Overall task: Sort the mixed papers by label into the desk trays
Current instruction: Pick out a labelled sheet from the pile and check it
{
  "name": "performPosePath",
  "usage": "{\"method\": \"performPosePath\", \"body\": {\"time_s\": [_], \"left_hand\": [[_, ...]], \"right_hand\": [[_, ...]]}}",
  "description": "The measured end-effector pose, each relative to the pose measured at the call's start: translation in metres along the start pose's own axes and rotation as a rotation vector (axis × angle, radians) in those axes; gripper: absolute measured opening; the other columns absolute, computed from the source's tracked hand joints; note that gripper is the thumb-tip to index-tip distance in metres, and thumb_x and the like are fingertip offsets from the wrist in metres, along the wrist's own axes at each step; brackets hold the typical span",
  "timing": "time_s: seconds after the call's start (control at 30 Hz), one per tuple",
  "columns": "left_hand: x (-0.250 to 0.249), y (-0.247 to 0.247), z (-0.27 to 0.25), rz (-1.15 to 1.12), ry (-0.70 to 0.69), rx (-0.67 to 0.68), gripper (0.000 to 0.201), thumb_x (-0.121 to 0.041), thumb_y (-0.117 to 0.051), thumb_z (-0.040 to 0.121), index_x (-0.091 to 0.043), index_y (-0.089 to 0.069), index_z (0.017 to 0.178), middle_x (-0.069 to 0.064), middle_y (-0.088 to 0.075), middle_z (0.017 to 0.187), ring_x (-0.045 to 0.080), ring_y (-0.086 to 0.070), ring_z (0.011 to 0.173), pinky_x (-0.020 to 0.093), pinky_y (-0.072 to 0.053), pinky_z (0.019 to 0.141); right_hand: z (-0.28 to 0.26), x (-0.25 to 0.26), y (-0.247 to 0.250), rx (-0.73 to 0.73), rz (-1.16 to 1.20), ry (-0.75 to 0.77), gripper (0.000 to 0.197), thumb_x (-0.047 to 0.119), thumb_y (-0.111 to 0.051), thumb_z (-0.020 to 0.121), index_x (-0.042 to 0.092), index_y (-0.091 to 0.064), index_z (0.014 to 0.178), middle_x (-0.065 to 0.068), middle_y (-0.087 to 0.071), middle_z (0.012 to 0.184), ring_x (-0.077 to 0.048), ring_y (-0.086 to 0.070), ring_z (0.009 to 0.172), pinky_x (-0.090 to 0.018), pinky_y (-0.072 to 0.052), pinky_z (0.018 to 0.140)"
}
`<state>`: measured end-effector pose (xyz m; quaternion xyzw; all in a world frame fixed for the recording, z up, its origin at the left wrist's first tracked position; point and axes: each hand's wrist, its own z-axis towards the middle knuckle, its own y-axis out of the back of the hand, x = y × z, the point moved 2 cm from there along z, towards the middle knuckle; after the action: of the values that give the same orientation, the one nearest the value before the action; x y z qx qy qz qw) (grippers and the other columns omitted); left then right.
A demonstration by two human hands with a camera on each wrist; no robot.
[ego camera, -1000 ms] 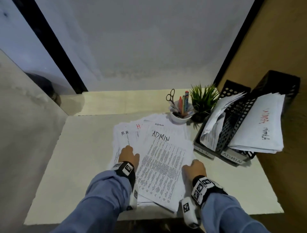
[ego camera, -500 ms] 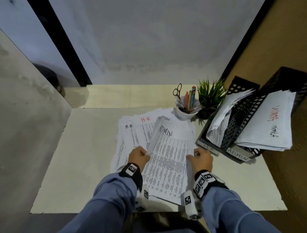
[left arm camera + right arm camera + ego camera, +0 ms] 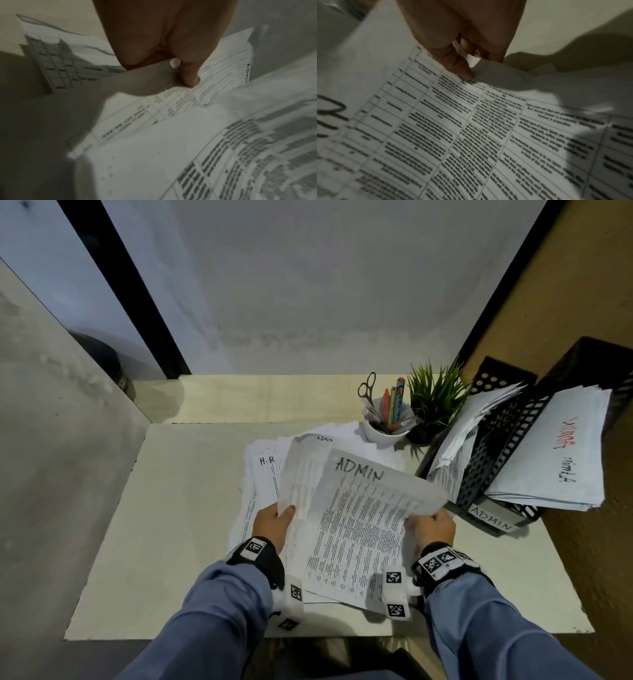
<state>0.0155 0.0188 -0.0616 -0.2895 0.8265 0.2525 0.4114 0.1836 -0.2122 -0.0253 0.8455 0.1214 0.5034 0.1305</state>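
Note:
A pile of printed papers (image 3: 255, 508) lies mid-desk, with an H.R sheet (image 3: 266, 470) showing at its left. My right hand (image 3: 431, 522) pinches the right edge of the top sheet marked ADMIN (image 3: 359, 508), which is lifted off the pile; the pinch also shows in the right wrist view (image 3: 465, 58). My left hand (image 3: 275, 520) pinches the left edge of a second raised sheet (image 3: 301, 470) with a small ADMIN at its top; its thumb (image 3: 188, 75) lies on that sheet. Black mesh trays (image 3: 513, 436) stand at the right, one labelled ADMIN (image 3: 491, 518), both holding papers.
A white cup (image 3: 385, 429) with scissors and pens and a small green plant (image 3: 433, 402) stand behind the pile, left of the trays. A grey partition borders the desk (image 3: 178, 525) on the left, a brown wall on the right.
Both hands went from resting on the pile to pinching sheets. The top ADMIN sheet has risen and shifted right; my left hand has lifted a second sheet's edge.

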Motion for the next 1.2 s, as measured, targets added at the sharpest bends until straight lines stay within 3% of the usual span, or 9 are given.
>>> {"method": "performPosePath", "body": {"time_s": [0.13, 0.23, 0.37, 0.6, 0.67, 0.8, 0.93, 1.03, 1.2], "left_hand": [[0.000, 0.006, 0.005, -0.055, 0.020, 0.026, 0.019, -0.008, -0.059, 0.089, -0.023, -0.067, 0.081, 0.014, -0.067, 0.097, 0.038, -0.062, 0.102, 0.054, -0.045, 0.098], [-0.009, 0.003, -0.002, -0.088, 0.039, 0.061, 0.028, 0.009, -0.055, 0.087, -0.016, -0.066, 0.078, 0.010, -0.065, 0.089, 0.027, -0.058, 0.092, 0.042, -0.046, 0.096], [-0.016, -0.003, -0.010, -0.083, 0.095, 0.149, 0.037, 0.025, -0.048, 0.078, -0.006, -0.067, 0.069, 0.007, -0.063, 0.075, 0.025, -0.055, 0.089, 0.027, -0.045, 0.077], [-0.011, -0.001, -0.003, 0.005, 0.062, -0.005, 0.053, 0.026, -0.039, 0.066, -0.013, -0.071, 0.050, 0.002, -0.065, 0.100, 0.028, -0.056, 0.104, 0.044, -0.046, 0.097], [-0.015, -0.001, -0.005, -0.023, 0.051, -0.031, 0.051, 0.025, -0.037, 0.068, -0.013, -0.071, 0.059, 0.005, -0.066, 0.091, 0.031, -0.058, 0.099, 0.042, -0.047, 0.093], [-0.029, -0.004, -0.021, -0.007, 0.073, 0.138, 0.053, 0.021, -0.029, 0.067, -0.010, -0.063, 0.094, 0.017, -0.059, 0.092, 0.022, -0.046, 0.072, 0.027, -0.030, 0.058], [-0.055, -0.012, -0.033, -0.166, 0.009, 0.260, 0.048, 0.008, -0.059, 0.066, -0.004, -0.060, 0.113, 0.019, -0.062, 0.108, 0.027, -0.058, 0.084, 0.029, -0.047, 0.059], [-0.095, -0.018, -0.050, -0.324, -0.178, 0.180, 0.033, -0.002, -0.074, 0.075, -0.007, -0.065, 0.107, 0.011, -0.069, 0.103, 0.027, -0.067, 0.094, 0.033, -0.057, 0.077], [-0.145, -0.012, -0.069, -0.249, -0.558, -0.071, 0.026, -0.011, -0.070, 0.082, -0.015, -0.062, 0.106, -0.005, -0.069, 0.096, 0.000, -0.068, 0.082, 0.013, -0.053, 0.067]], "right_hand": [[0.005, -0.001, -0.006, 0.039, 0.056, -0.099, 0.019, -0.019, -0.060, 0.065, -0.002, -0.062, 0.074, -0.015, -0.064, 0.083, -0.032, -0.062, 0.086, -0.039, -0.052, 0.078], [-0.005, 0.008, -0.015, 0.159, 0.206, -0.097, 0.028, -0.025, -0.051, 0.063, 0.001, -0.055, 0.055, -0.008, -0.056, 0.066, -0.029, -0.057, 0.072, -0.025, -0.051, 0.058], [-0.008, 0.020, -0.021, 0.238, 0.153, 0.000, 0.022, -0.023, -0.050, 0.068, -0.005, -0.061, 0.071, -0.009, -0.059, 0.065, -0.026, -0.055, 0.070, -0.013, -0.047, 0.048], [0.005, 0.021, -0.022, 0.312, -0.026, -0.021, 0.025, -0.016, -0.054, 0.075, 0.008, -0.063, 0.078, -0.006, -0.058, 0.073, -0.025, -0.056, 0.078, -0.026, -0.045, 0.060], [0.005, 0.017, -0.025, 0.411, -0.043, -0.039, 0.033, -0.017, -0.058, 0.072, 0.015, -0.065, 0.077, -0.003, -0.061, 0.077, -0.025, -0.058, 0.083, -0.029, -0.050, 0.071], [-0.012, 0.014, -0.029, 0.421, 0.308, -0.152, 0.028, -0.014, -0.062, 0.074, -0.007, -0.061, 0.101, -0.017, -0.067, 0.096, -0.031, -0.063, 0.096, -0.035, -0.052, 0.087], [-0.022, 0.052, -0.023, 0.350, 0.325, 0.062, 0.035, -0.007, -0.066, 0.079, -0.003, -0.059, 0.113, -0.013, -0.066, 0.101, -0.015, -0.067, 0.079, -0.013, -0.053, 0.059], [-0.037, 0.091, -0.017, 0.371, 0.226, 0.324, 0.029, 0.001, -0.070, 0.079, 0.013, -0.062, 0.105, -0.005, -0.067, 0.098, -0.015, -0.066, 0.089, -0.017, -0.056, 0.072], [-0.074, 0.142, -0.005, 0.332, 0.261, 0.677, 0.031, -0.004, -0.064, 0.083, 0.026, -0.057, 0.081, 0.004, -0.059, 0.076, 0.009, -0.056, 0.062, -0.009, -0.046, 0.059]]}}
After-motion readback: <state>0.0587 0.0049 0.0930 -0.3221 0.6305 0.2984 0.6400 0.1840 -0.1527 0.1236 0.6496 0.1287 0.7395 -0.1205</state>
